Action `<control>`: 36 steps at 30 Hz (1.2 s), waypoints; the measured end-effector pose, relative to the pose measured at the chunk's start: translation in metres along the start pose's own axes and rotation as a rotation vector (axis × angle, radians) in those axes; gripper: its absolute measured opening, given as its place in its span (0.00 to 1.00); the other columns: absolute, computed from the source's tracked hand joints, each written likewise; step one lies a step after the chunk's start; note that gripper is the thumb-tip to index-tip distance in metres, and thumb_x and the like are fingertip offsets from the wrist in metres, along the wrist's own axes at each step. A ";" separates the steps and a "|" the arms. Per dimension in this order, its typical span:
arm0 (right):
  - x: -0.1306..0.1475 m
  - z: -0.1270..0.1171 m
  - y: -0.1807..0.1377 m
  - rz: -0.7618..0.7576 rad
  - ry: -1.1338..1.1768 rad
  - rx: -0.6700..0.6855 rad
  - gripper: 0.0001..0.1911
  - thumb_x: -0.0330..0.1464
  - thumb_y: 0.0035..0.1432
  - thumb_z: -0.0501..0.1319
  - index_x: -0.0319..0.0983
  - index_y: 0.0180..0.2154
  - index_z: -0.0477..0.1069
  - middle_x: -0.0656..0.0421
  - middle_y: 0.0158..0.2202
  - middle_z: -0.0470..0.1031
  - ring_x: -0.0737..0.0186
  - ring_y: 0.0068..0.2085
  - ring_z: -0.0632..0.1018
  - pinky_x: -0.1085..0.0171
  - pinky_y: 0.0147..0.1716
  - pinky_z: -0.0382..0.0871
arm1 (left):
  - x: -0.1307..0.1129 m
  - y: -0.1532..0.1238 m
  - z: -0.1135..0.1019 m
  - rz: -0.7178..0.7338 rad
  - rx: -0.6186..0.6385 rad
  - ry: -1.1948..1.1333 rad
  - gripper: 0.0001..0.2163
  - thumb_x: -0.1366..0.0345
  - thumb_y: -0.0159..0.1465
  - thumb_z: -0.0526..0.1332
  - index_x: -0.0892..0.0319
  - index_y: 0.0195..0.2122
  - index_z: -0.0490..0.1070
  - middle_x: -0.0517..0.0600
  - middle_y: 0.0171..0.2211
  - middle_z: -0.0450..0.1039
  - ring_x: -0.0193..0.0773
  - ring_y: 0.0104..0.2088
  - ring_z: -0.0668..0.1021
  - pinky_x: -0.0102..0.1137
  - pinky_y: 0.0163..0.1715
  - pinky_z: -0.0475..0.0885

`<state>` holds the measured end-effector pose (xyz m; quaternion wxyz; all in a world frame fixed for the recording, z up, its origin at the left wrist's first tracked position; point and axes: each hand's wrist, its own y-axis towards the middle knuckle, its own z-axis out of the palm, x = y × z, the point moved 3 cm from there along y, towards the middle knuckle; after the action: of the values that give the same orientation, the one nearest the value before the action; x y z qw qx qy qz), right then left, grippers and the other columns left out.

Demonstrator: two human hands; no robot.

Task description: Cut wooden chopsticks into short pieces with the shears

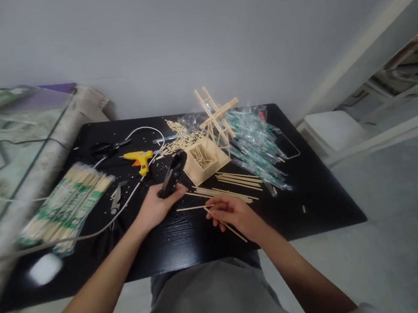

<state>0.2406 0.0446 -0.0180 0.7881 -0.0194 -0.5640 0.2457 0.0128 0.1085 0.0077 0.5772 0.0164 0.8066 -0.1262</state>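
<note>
My left hand [158, 204] is closed around a black tool [173, 174]. The tool points up and away from me, and its kind cannot be made out. With closed fingers, my right hand [232, 214] pinches a thin wooden stick [235, 232] low over the black table. A second thin stick [190, 208] reaches left from the same fingertips. Just beyond my hands lies a loose row of wooden sticks [239, 179]. Behind them stands a wooden stick model [204, 164] with a box-like base holding short pieces and crossed ladder-like blades on top.
A yellow glue gun [140, 159] lies left of the model, its white cord looping across the table [173, 240]. Pliers [116, 200] and packed chopsticks [68, 203] are farther left. Cut bits [181, 142] lie behind the model, plastic wrappers [256, 141] to its right.
</note>
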 end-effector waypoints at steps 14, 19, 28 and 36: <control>0.037 -0.057 0.013 -0.571 -1.140 -0.427 0.14 0.23 0.62 0.58 0.40 0.42 0.81 0.52 0.40 0.83 0.54 0.41 0.82 0.56 0.43 0.77 | 0.028 0.007 0.011 -0.035 -0.120 -0.123 0.16 0.50 0.58 0.66 0.61 0.31 0.76 0.40 0.15 0.59 0.30 0.17 0.62 0.28 0.18 0.56; 0.027 -0.055 0.024 -0.568 -1.168 -0.374 0.11 0.25 0.66 0.60 0.40 0.42 0.81 0.51 0.42 0.85 0.50 0.46 0.83 0.51 0.50 0.76 | 0.030 0.009 0.011 -0.050 -0.134 -0.136 0.16 0.49 0.58 0.65 0.60 0.30 0.75 0.39 0.14 0.57 0.29 0.16 0.60 0.28 0.18 0.55; 0.020 -0.045 0.027 -0.594 -1.214 -0.386 0.08 0.24 0.64 0.64 0.39 0.41 0.81 0.50 0.42 0.84 0.47 0.47 0.81 0.48 0.50 0.75 | 0.032 0.010 0.010 -0.015 -0.147 -0.043 0.17 0.49 0.59 0.64 0.60 0.30 0.77 0.41 0.15 0.61 0.31 0.17 0.63 0.29 0.20 0.59; 0.008 -0.021 0.011 -0.577 -1.229 -0.334 0.06 0.23 0.63 0.67 0.39 0.36 0.79 0.53 0.37 0.79 0.51 0.42 0.79 0.53 0.46 0.75 | 0.036 0.013 0.000 0.053 -0.180 0.180 0.17 0.50 0.59 0.66 0.60 0.34 0.81 0.49 0.31 0.82 0.41 0.33 0.79 0.32 0.36 0.71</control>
<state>0.2578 0.0627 -0.0218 0.3466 0.1527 -0.9204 -0.0968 0.0027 0.1173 -0.0282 0.5048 -0.0030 0.8625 -0.0360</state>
